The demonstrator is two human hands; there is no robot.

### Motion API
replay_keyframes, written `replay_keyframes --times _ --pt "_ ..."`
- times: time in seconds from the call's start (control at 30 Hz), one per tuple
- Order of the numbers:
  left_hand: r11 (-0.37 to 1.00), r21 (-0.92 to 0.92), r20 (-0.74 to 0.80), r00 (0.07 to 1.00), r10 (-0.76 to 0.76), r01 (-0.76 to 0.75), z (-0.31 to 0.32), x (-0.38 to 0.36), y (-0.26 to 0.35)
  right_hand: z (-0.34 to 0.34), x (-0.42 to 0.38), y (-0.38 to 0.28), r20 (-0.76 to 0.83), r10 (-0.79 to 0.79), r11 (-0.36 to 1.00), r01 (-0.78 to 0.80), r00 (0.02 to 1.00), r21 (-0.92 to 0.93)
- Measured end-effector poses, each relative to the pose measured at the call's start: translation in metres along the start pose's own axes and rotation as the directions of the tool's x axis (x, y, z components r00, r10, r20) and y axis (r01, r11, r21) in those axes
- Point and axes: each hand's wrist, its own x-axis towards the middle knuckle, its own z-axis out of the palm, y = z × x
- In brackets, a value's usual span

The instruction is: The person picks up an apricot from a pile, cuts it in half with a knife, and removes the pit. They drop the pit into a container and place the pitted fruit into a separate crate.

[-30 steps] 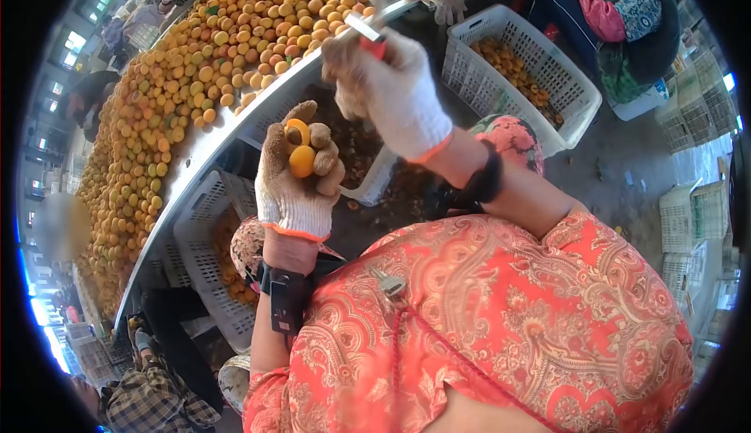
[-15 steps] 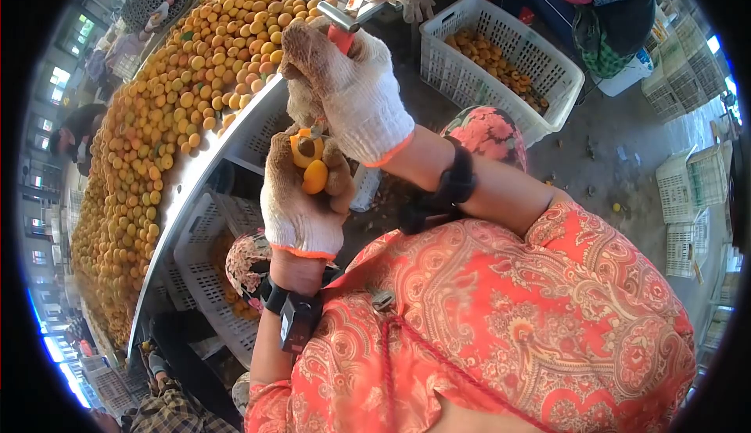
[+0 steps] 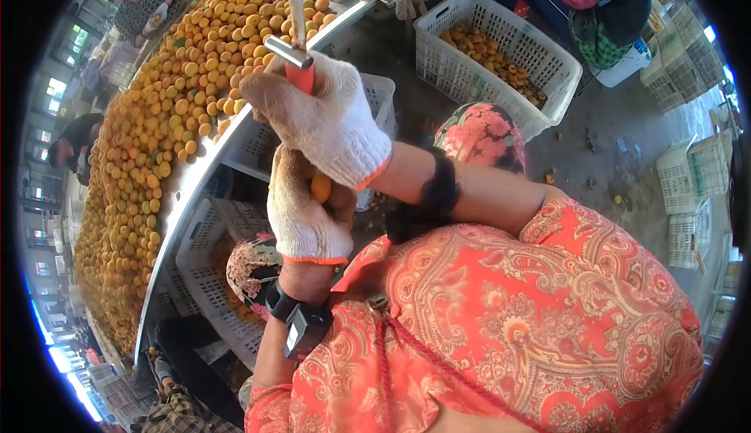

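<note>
My right hand (image 3: 321, 112), in a stained white knit glove, is closed round the red handle of a knife (image 3: 300, 75). A silver metal cylinder lies crosswise at the top of the handle, and the blade points up toward the fruit table. Just below, my left hand (image 3: 305, 210), gloved the same way, is closed on an apricot (image 3: 321, 188). Only a small orange part of the fruit shows between the fingers; the right hand covers the rest. The two hands touch or overlap in front of my chest.
A metal-edged table (image 3: 199, 171) piled with whole apricots (image 3: 149, 151) runs along the left. A white crate (image 3: 501, 65) of cut apricots stands at upper right, another crate (image 3: 203, 253) below the table edge. Co-workers sit across and beside it. Stacked crates (image 3: 688, 175) line the far right.
My right hand has moved left and down over the left hand, with the knife turned more upright. The apricot's cut face and stone, visible before, are now covered.
</note>
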Motion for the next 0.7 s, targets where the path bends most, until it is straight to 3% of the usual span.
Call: replay_keyframes --times 0.03,0.07,0.1,0.17,0.23,0.3,0.43,0.47,0.5,0.63,0.7 --pt "1.000 0.002 0.002 1.000 0.002 -0.002 -0.004 0.002 0.000 0.001 -0.001 -0.002 0.044 -0.024 0.994 0.029 0.999 -0.109" --pt "1.000 -0.022 0.073 0.997 0.011 -0.009 -0.010 0.007 -0.001 0.003 -0.001 -0.004 0.012 0.097 0.995 -0.097 0.995 0.025" --pt "0.999 -0.045 0.140 0.990 0.019 -0.013 -0.012 0.008 0.000 0.002 0.000 -0.009 0.010 0.099 0.995 -0.099 0.995 0.028" --pt "0.999 -0.027 0.077 0.997 0.021 -0.019 -0.006 0.007 0.001 -0.002 0.005 -0.012 0.105 0.318 0.794 -0.326 0.942 0.513" --pt "1.000 -0.011 0.217 0.976 0.008 -0.006 -0.010 0.013 0.000 -0.006 0.005 -0.002 0.162 0.340 0.748 -0.371 0.926 0.551" --pt "1.000 -0.010 0.231 0.973 -0.010 0.012 -0.005 0.009 -0.001 -0.007 0.010 0.003 0.089 0.333 0.734 -0.317 0.939 0.601" --pt "0.995 -0.048 0.193 0.978 -0.082 0.093 -0.012 0.021 0.004 -0.010 0.011 0.007 -0.017 0.267 0.850 -0.227 0.964 0.475" --pt "0.985 -0.100 0.207 0.972 -0.115 0.138 -0.020 0.029 0.007 -0.018 0.014 0.006 0.050 0.329 0.777 -0.300 0.943 0.553" --pt "0.997 -0.073 0.278 0.961 0.001 0.020 -0.024 0.032 0.008 -0.024 0.019 0.008 0.038 0.295 0.811 -0.272 0.955 0.518" --pt "0.996 0.015 0.257 0.963 0.083 -0.090 -0.043 0.062 0.024 -0.045 0.031 0.017 -0.023 0.222 0.850 -0.182 0.975 0.494" --pt "0.982 0.093 0.232 0.962 0.141 -0.166 -0.043 0.070 0.029 -0.046 0.027 0.019 -0.042 0.247 0.911 -0.217 0.968 0.350"
